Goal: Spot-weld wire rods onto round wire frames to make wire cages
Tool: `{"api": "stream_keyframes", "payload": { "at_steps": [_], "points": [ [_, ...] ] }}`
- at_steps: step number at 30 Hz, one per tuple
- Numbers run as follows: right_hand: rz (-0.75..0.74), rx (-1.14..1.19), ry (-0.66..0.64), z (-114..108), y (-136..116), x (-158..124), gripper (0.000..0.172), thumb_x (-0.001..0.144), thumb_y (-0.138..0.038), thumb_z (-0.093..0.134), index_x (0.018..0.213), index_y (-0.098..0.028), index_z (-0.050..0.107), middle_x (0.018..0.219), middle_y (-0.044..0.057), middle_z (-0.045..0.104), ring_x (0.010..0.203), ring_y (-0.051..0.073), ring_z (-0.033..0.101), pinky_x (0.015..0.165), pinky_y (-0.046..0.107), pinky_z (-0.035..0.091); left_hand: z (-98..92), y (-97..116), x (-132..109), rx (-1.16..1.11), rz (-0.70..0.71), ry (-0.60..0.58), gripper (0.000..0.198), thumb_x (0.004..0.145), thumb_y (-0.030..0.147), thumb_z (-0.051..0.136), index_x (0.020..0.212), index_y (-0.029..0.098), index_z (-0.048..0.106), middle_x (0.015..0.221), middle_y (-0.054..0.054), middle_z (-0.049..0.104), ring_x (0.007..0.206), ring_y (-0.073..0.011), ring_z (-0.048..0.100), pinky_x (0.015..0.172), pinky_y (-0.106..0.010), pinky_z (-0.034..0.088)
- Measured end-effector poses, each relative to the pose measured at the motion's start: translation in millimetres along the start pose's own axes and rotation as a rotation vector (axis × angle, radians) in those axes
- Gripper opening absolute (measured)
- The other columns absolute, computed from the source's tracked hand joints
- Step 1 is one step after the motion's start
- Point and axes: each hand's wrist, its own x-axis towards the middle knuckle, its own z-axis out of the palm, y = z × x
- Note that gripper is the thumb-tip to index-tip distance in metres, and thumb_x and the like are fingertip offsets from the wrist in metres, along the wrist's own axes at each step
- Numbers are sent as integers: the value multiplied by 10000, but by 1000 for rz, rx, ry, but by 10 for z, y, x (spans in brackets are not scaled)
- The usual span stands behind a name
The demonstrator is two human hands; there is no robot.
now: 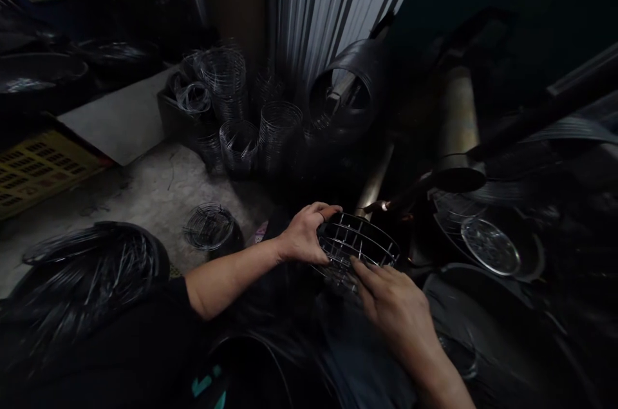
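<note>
A round wire basket (369,235) with bright metal rings and cross wires is tilted between my two hands. My left hand (304,236) grips its left side, thumb and fingers closed around the rim. My right hand (394,299) is at the near side, its fingers together and pressed on the wires; the fingertips are partly hidden. Just behind the basket, a metal rod or tube (377,183) slants up, beside a dark clamp-like tip (383,205).
Stacks of wire rings (280,132) stand on the floor at the back. To the left are a tub of cut wires (96,274), a small wire bundle (210,228) and a yellow crate (43,167). On the right, a wide basin (483,306) and a vertical cylinder (458,119) crowd the space.
</note>
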Motion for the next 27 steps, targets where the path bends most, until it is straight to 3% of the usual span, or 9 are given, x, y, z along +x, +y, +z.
{"api": "stream_keyframes", "payload": {
  "at_steps": [4, 9, 17, 27],
  "points": [
    [-7, 172, 135, 73, 179, 8, 234, 929, -189, 472, 1002, -133, 688, 811, 58, 699, 719, 182, 633, 710, 308, 471, 26, 7, 99, -36, -16, -2, 890, 449, 360, 841, 1265, 178, 536, 1146, -76, 524, 1043, -252, 575, 983, -379, 473],
    [-41, 210, 206, 106, 348, 86, 179, 897, -130, 526, 994, -129, 675, 845, 62, 703, 711, 174, 633, 741, 323, 483, 52, -18, 246, -77, -38, 9, 893, 450, 329, 841, 1272, 171, 528, 1170, -79, 516, 1066, -258, 567, 990, -381, 468],
    [-59, 252, 210, 80, 548, 271, 172, 888, -155, 547, 987, -145, 688, 827, 53, 701, 680, 152, 621, 663, 290, 509, 102, -124, 468, -132, -40, 21, 910, 408, 327, 857, 1252, 190, 547, 1180, -75, 513, 1051, -259, 573, 984, -377, 469],
    [-16, 351, 180, 116, 632, 292, 173, 874, -153, 576, 1004, -168, 689, 822, 37, 701, 679, 145, 615, 643, 275, 495, 92, -129, 542, -158, -99, -7, 952, 366, 298, 876, 1253, 186, 547, 1192, -69, 516, 1047, -254, 571, 981, -378, 467]
  ]
}}
